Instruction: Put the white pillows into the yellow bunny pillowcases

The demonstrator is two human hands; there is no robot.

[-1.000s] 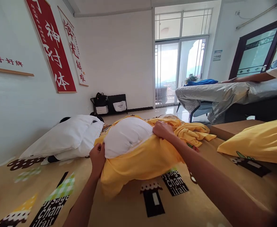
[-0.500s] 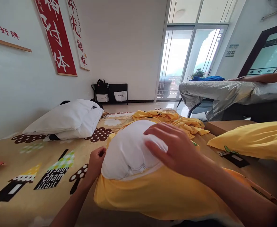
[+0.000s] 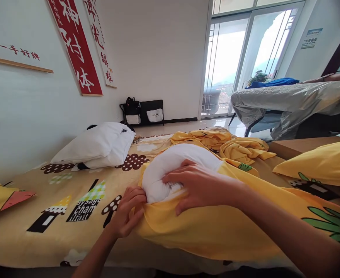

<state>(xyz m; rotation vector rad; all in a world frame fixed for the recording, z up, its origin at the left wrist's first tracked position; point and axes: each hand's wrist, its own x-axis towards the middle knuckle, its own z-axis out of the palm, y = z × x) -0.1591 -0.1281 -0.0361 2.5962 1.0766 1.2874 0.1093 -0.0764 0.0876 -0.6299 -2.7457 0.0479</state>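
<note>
A white pillow (image 3: 184,152) bulges from the mouth of a yellow pillowcase (image 3: 199,227) on the bed. My left hand (image 3: 129,210) has its fingers closed on the case's edge, at the left of the opening. Over the front of the pillow, my right hand (image 3: 199,185) presses its bent fingers into the white filling, making a dent. Its thumb stands apart, down by the case's near edge. The pillow's far part lies against more yellow cloth, and its lower part is hidden inside the case.
Another white pillow (image 3: 94,146) lies at the back left of the patterned bedsheet (image 3: 56,247). Crumpled yellow cloth (image 3: 242,148) sits behind the work, with a yellow pillow (image 3: 323,162) at right. A plastic-covered table (image 3: 297,98) stands beyond, a person's arm resting on it.
My right hand has come down from above the pillow and now pushes into its front, denting it. My left hand has turned over the case's edge. The view has swung slightly left.
</note>
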